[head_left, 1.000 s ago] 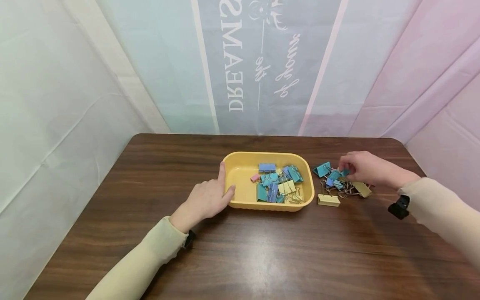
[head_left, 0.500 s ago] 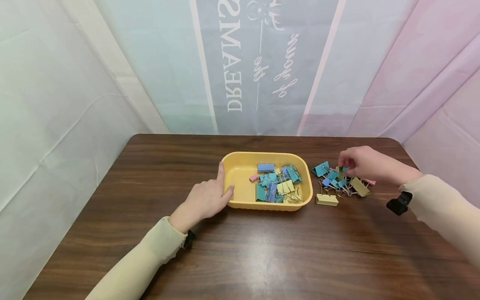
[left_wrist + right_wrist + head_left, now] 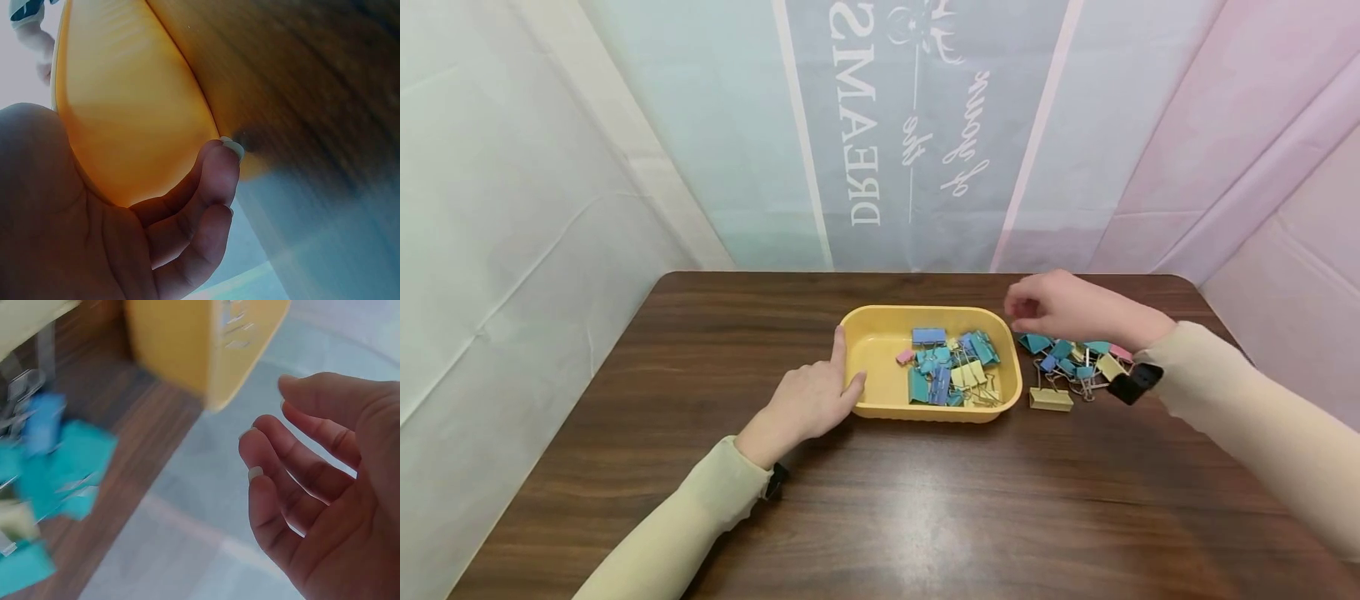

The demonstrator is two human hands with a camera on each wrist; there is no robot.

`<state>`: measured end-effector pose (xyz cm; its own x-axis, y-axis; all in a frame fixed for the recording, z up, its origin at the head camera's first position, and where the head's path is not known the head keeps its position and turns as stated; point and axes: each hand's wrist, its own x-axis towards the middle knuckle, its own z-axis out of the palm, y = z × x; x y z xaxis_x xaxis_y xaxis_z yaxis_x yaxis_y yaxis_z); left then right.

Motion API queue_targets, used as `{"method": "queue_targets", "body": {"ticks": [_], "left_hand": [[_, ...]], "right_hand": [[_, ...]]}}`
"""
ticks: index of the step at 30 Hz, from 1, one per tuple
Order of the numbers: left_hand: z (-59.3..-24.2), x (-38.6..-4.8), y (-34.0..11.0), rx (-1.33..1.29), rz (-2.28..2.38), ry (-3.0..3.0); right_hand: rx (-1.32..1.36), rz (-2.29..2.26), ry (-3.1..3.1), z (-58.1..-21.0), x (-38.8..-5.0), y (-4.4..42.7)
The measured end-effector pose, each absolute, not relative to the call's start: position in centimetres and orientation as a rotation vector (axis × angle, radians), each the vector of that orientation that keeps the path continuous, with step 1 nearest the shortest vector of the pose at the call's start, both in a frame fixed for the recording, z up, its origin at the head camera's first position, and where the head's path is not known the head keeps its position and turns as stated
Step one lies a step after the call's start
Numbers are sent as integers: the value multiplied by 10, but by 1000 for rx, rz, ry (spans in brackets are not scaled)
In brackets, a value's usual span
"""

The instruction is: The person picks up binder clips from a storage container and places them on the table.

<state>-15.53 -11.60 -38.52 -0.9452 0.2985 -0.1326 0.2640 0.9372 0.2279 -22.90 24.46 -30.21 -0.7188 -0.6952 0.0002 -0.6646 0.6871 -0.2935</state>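
The yellow plastic tray (image 3: pixel 880 383) holds several binder clips (image 3: pixel 968 375) in blue, teal, yellow and pink, mostly in its right half. My left hand (image 3: pixel 805 404) holds the tray's left end, index finger along the rim and thumb over the near corner. In the left wrist view its other fingers (image 3: pixel 219 175) curl beside the outer wall. Close to the tray's far right corner hovers my right hand (image 3: pixel 1067 308), fingers loosely bent. Nothing shows between them in the right wrist view. A pile of binder clips (image 3: pixel 1062 350) lies under and before that hand, partly hidden by it.
Beside the pile, a yellow binder clip (image 3: pixel 1050 400) lies nearest the front. The dark wooden table (image 3: pixel 925 508) ends at a printed cloth backdrop (image 3: pixel 917 167). A black wrist strap (image 3: pixel 1135 383) sits on the right sleeve, over the pile's right side.
My right hand has moved left from above the pile to the tray's right edge, away from the teal clip it was touching. My left hand stays on the tray.
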Motion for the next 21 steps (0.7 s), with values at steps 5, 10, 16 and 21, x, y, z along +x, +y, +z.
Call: {"method": "queue_targets", "body": {"ticks": [5,10,16,21], "left_hand": [[-385,-155,-115,425,321,2929],[-386,-155,-115,429,316,2932],[-386,-156,-115,420,316,2933],[-387,-156,-116,407,315,2937]], "right_hand": [[-1235,-436,2744,-297,-239,206],[-1256,-415,2689,-303,-247,173],[-1282,-365,2613,-320,-248,139],[-1335,-279,2561,-336,-245,115]]}}
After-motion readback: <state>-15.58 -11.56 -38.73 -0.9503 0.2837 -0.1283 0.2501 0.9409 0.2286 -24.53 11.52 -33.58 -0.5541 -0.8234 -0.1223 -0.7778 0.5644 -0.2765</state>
